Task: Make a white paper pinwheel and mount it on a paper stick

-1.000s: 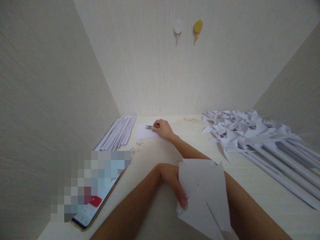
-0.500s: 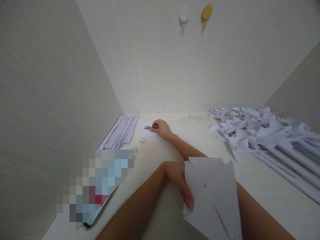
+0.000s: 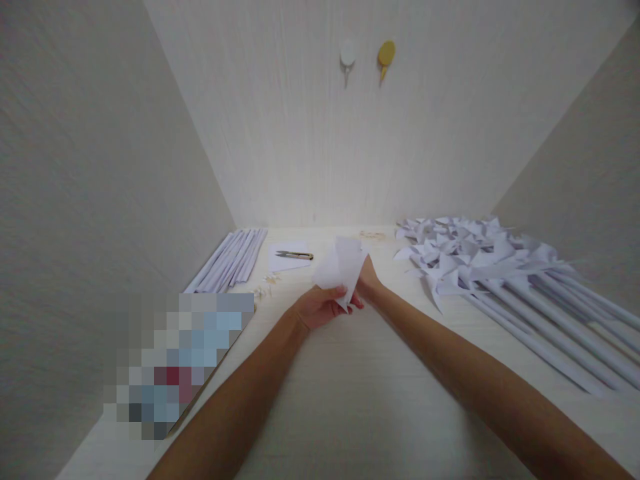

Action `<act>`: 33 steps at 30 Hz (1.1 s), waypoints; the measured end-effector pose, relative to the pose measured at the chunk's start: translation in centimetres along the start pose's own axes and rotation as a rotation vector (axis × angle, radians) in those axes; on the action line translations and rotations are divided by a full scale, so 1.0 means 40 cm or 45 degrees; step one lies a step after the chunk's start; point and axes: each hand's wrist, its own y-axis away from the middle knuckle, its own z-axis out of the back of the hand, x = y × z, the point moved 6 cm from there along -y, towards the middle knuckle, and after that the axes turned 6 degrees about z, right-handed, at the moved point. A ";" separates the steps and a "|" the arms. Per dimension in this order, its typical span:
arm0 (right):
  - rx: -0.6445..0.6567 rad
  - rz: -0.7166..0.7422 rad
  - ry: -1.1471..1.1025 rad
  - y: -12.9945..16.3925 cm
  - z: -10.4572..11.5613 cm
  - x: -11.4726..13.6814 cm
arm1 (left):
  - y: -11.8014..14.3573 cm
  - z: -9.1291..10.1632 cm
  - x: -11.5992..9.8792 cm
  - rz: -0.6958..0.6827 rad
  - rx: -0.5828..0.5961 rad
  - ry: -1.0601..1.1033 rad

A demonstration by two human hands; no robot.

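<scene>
Above the middle of the pale table (image 3: 350,400), both hands meet on a white paper piece (image 3: 341,267) held in the air. The left hand (image 3: 320,308) lies palm-up under the piece, its fingers curled closed on the lower edge. The right hand (image 3: 369,283) is mostly hidden behind the piece and touches its right side; whether its fingers are pinched on it cannot be told. Just beyond the piece, small snips (image 3: 294,255) lie on a white sheet (image 3: 287,262), apart from both hands. Left of the sheet, a bundle of rolled paper sticks (image 3: 233,260) lies against the left wall. Small pale bits (image 3: 263,288) are scattered near the sticks' near end. On the right side of the table, a heap of white pinwheels (image 3: 460,250) lies with long paper stems (image 3: 550,313) running toward the near right edge. Near the left edge lies a blurred flat thing (image 3: 180,360). On the back wall hang a white hook (image 3: 347,55) and a yellow hook (image 3: 385,53), side by side.
</scene>
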 end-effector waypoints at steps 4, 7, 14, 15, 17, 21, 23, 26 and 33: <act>-0.183 -0.211 -0.345 0.095 0.077 0.017 | -0.012 0.034 -0.010 -0.088 -0.411 0.099; -0.139 -0.296 -0.596 0.151 0.080 0.041 | -0.014 0.040 -0.003 -0.089 -0.543 -0.002; 0.084 -0.245 -0.506 0.192 0.050 0.055 | 0.002 0.030 0.001 -0.219 -0.636 -0.247; 0.108 -0.242 -0.519 0.190 0.048 0.053 | 0.004 0.030 0.001 -0.214 -0.653 -0.269; 0.147 -0.250 -0.560 0.187 0.046 0.048 | 0.005 0.032 0.002 -0.195 -0.683 -0.301; 0.207 -0.285 -0.630 0.188 0.044 0.042 | 0.006 0.033 0.002 -0.176 -0.706 -0.337; 0.236 -0.320 -0.659 0.191 0.043 0.038 | 0.008 0.034 0.002 -0.185 -0.719 -0.336; 0.276 -0.353 -0.665 0.193 0.042 0.036 | 0.009 0.033 0.003 -0.188 -0.716 -0.330; 0.363 -0.373 -0.656 0.191 0.043 0.038 | 0.006 0.033 0.007 -0.171 -0.680 -0.304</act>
